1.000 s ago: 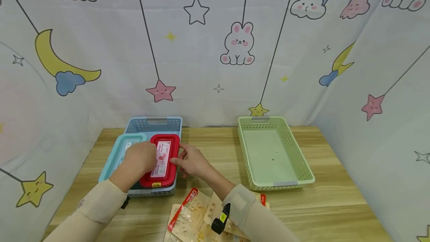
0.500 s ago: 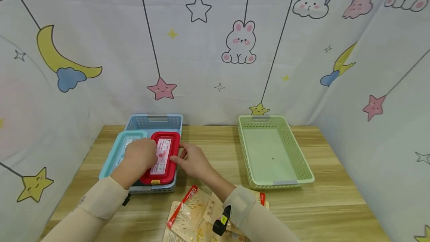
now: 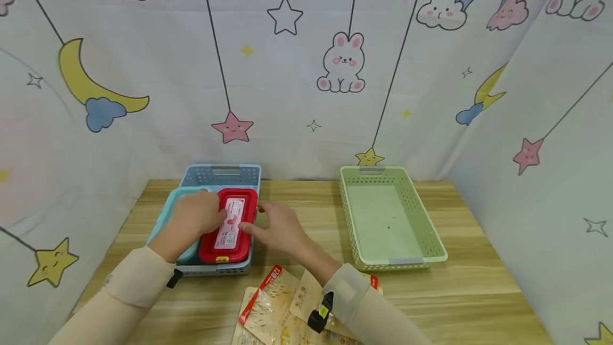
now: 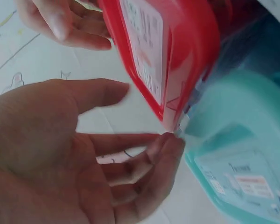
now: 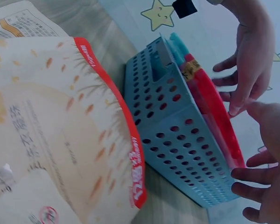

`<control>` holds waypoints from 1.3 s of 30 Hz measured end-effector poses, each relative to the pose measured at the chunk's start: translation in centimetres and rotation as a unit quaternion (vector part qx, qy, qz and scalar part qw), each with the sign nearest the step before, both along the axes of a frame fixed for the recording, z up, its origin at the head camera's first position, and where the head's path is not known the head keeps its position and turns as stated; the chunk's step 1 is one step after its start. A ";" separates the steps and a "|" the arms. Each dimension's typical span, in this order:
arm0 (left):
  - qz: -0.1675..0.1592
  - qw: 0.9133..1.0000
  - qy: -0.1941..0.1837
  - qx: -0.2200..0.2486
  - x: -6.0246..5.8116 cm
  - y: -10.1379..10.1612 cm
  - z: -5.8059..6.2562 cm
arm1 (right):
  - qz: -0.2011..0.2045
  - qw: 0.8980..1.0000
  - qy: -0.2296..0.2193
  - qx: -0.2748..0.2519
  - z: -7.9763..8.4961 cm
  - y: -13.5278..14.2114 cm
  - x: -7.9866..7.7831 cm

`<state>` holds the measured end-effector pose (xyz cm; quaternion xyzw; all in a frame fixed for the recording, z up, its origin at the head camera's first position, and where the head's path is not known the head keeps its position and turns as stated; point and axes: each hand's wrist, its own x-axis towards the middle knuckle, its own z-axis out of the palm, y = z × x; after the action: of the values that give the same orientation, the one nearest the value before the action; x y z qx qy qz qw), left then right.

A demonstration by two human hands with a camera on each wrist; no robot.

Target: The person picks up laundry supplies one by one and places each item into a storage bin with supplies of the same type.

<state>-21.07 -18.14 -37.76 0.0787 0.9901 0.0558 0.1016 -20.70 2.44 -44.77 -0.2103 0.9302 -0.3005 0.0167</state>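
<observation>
A blue perforated basket (image 3: pixel 221 172) holds a red-lidded container (image 3: pixel 241 241) on the right and a teal-lidded container (image 3: pixel 165 214) on the left. Both lids stand level with or above the rim. Between them is my left hand (image 3: pixel 196 214), its fingertips at the gap in the left wrist view and its thumb by the red lid; it grips nothing. My right hand (image 3: pixel 282 228) is at the red lid's right edge, thumb over the lid and fingers extended beside the basket's wall. The left hand hides much of the teal lid.
Several flat beige packets (image 3: pixel 270 302) with red edges lie overlapping at the front middle, below the right forearm. A light green basket (image 3: pixel 388 217) stands to the right on the wooden table (image 3: pixel 479 292). A patterned white curtain (image 3: pixel 306 84) rises behind the table.
The teal-lidded container has shifted right, its front end now farther inside the blue basket. My left hand has moved slightly left and its fingers have loosened. The right hand's fingers have spread a little.
</observation>
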 end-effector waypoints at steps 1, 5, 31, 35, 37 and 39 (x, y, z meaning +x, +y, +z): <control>-0.009 1.000 0.013 0.011 -0.1 -0.2 -0.1 | 0.006 1.000 0.004 0.015 0.2 0.1 0.0; -0.065 0.993 0.060 0.073 -0.6 -0.9 -0.4 | 0.031 0.995 0.045 0.083 1.0 0.6 -0.1; -0.179 0.973 0.115 0.092 -1.7 1.5 -3.8 | 0.064 0.974 0.114 0.186 2.1 6.5 -0.2; -0.180 0.974 0.105 0.092 -1.6 2.1 -3.8 | 0.065 0.976 0.105 0.181 2.3 7.2 -0.3; -0.185 0.973 0.102 0.089 -1.6 2.4 -3.9 | 0.065 0.976 0.101 0.182 2.4 7.7 -0.3; -0.191 0.973 0.099 0.085 -1.6 2.7 -4.0 | 0.065 0.976 0.097 0.182 2.4 8.3 -0.4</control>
<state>-22.65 -15.47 -41.75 0.2795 0.9537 0.1110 0.0043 -21.07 10.70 -42.35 -0.2920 0.9508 -0.1023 -0.0162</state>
